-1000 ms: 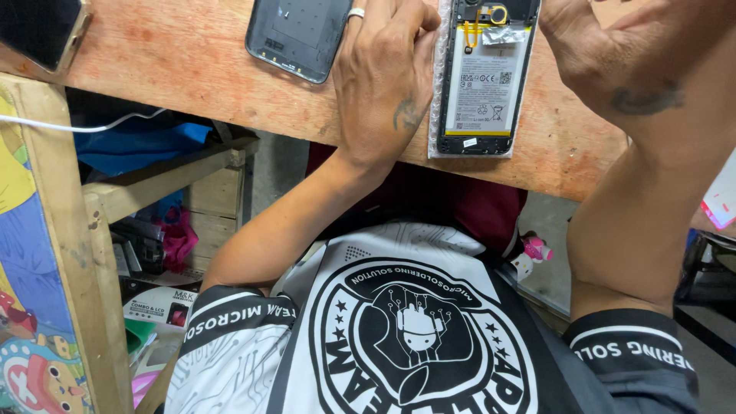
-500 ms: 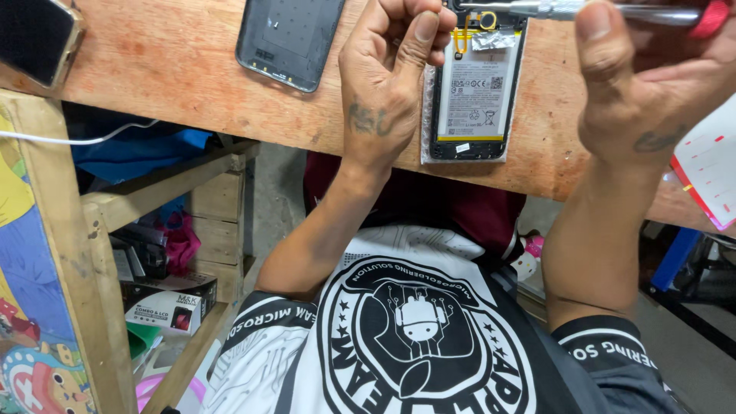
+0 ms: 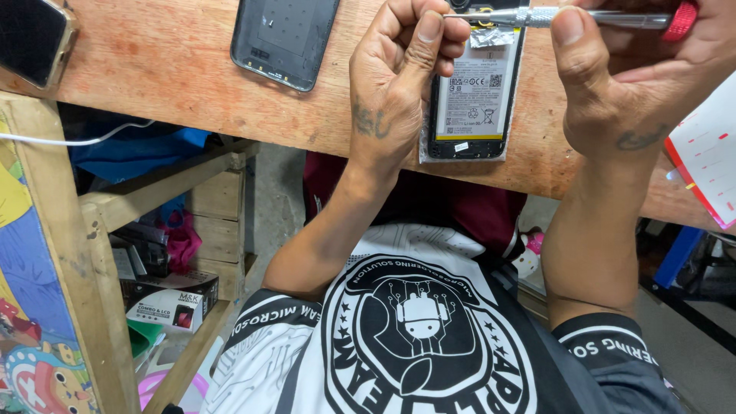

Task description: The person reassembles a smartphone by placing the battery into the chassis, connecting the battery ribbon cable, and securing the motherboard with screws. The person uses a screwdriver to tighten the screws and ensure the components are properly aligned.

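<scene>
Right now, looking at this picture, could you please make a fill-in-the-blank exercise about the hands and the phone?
1. The right hand holds a silver ____ with a red end.
2. The opened phone lies on a ____ table.
3. The left hand touches the tool's ____.
4. The detached back cover lies to the ____ of the left hand.

Missing words: screwdriver; wooden; tip; left

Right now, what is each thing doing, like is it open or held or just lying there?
Phone: back off, battery showing, flat on the bench.
Back cover: off, lying inside-up, untouched.
Screwdriver: held level over the phone.
Right hand: gripping the screwdriver.
Left hand: fingers curled at the screwdriver tip.
Second phone: lying at the bench corner.
</scene>
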Demonstrator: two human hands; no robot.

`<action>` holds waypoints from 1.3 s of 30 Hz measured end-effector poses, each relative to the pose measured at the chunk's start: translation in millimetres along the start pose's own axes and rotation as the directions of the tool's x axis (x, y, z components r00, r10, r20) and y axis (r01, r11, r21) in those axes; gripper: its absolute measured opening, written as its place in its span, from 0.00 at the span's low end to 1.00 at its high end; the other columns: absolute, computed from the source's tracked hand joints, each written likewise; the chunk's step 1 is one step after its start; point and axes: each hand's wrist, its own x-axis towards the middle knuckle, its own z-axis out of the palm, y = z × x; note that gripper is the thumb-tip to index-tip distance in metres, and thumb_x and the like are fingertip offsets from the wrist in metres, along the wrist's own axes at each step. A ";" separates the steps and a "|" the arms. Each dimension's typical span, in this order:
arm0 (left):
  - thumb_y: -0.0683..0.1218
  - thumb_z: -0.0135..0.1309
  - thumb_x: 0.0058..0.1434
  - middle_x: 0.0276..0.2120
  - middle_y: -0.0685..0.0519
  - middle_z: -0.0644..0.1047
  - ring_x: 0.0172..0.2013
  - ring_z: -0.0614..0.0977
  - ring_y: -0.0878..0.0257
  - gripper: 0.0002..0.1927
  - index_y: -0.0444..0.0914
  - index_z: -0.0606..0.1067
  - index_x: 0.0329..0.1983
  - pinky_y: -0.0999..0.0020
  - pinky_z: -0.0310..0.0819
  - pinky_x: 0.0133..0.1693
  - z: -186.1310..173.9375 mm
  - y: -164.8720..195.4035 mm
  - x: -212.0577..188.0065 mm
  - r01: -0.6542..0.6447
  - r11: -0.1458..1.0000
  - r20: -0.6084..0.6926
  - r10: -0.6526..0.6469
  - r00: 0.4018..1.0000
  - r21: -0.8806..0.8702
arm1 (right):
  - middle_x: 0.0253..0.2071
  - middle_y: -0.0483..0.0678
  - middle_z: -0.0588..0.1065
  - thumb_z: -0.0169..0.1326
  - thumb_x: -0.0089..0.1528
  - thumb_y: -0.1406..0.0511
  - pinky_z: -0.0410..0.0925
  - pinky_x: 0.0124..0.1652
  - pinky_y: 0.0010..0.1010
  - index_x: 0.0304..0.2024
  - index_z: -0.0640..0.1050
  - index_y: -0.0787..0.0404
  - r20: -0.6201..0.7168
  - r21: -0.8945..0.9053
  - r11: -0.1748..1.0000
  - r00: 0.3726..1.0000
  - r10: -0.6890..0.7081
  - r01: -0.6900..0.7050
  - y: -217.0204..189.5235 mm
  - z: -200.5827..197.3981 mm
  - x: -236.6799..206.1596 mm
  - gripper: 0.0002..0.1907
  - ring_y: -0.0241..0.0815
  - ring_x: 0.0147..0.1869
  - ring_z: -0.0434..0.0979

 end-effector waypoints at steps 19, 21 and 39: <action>0.48 0.53 0.79 0.38 0.49 0.81 0.38 0.79 0.68 0.12 0.31 0.74 0.47 0.76 0.74 0.44 5.0 2.6 -4.8 0.010 0.999 -0.014 -0.011 1.000 -0.049 | 0.40 0.51 0.75 0.64 0.77 0.69 0.59 0.31 0.20 0.55 0.70 0.67 -0.018 0.012 1.000 1.000 -0.011 0.012 -2.6 3.4 0.6 0.15 0.32 0.29 0.65; 0.48 0.53 0.79 0.38 0.48 0.81 0.38 0.79 0.68 0.13 0.31 0.74 0.47 0.76 0.73 0.44 5.2 2.3 -4.9 0.012 0.998 -0.017 -0.013 1.000 -0.056 | 0.40 0.51 0.75 0.64 0.76 0.69 0.58 0.30 0.20 0.54 0.70 0.67 -0.042 0.016 1.000 0.999 0.009 -0.008 -2.9 4.8 -0.2 0.15 0.32 0.28 0.64; 0.48 0.52 0.79 0.39 0.49 0.81 0.38 0.80 0.69 0.13 0.31 0.74 0.49 0.76 0.75 0.44 6.9 3.2 -5.6 -0.018 1.000 -0.006 0.018 1.000 -0.008 | 0.41 0.52 0.74 0.60 0.75 0.64 0.72 0.37 0.25 0.55 0.68 0.67 -0.002 0.041 0.994 0.995 -0.099 0.099 -11.2 7.6 2.0 0.17 0.39 0.35 0.78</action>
